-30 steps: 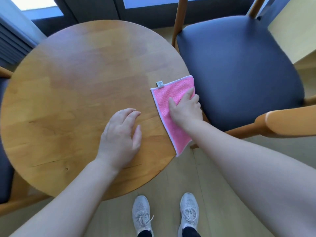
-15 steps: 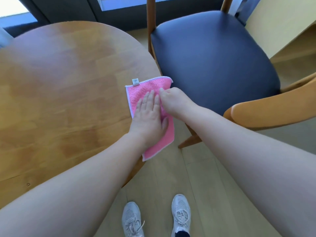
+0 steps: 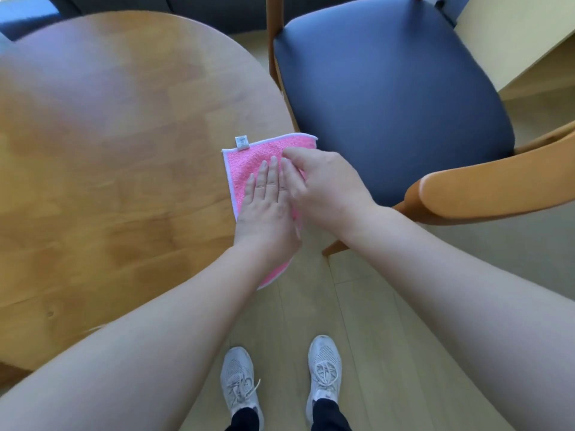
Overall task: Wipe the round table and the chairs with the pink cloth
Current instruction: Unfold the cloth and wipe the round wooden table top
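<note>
The pink cloth [image 3: 249, 164] with a white hem and small label lies at the right edge of the round wooden table [image 3: 118, 157], its near end hanging past the rim. My left hand [image 3: 267, 209] lies flat on the cloth with straight fingers. My right hand [image 3: 323, 185] sits beside it on the cloth's right side, fingers bent, touching the left hand's fingers; its fingertips are hidden. A chair with a dark blue seat [image 3: 392, 91] and a wooden armrest [image 3: 494, 194] stands just right of the table.
Light wooden floor [image 3: 357, 306] lies below, with my two grey sneakers [image 3: 280, 377] near the bottom. A pale cabinet or wall [image 3: 510, 35] is at the upper right. Dark window frames run along the top.
My left hand moved off the bare tabletop onto the cloth beside my right hand. The view shifted right and closer; the cloth has stayed at the table's edge.
</note>
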### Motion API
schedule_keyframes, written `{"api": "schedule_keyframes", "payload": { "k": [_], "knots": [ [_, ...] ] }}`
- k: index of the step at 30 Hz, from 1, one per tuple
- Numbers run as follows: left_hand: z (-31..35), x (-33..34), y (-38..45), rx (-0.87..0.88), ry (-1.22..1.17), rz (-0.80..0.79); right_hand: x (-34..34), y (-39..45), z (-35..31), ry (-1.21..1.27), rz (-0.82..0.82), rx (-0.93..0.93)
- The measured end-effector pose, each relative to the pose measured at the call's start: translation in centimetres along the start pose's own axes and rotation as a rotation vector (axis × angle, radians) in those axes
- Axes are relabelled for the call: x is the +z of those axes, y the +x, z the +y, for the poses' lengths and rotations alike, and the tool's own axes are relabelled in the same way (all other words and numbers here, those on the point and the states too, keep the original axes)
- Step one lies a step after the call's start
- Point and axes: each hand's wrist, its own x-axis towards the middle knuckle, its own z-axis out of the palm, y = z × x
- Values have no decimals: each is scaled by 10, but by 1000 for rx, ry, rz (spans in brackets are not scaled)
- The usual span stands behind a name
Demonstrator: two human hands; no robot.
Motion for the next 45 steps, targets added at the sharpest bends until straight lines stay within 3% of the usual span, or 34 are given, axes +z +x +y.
{"api": "schedule_keyframes", "payload": {
  "k": [18, 32, 35, 41, 45],
  "knots": [
    [-83, 31, -132, 156, 60, -53, 50, -13, -57, -53, -72, -326],
    [-170, 29, -200, 274, 158, 40, 121, -11, -126, -92, -200, -604],
    [-196, 30, -213, 285, 148, 60, 135, -15, -140, -104, -284, -642],
    [-245, 27, -235, 259, 101, 102, 163, -30, -159, -180, -647, -788],
    [-265, 28, -253, 124, 67, 0, 176, -33, -166, -277, -754, -848]
  ]
}}
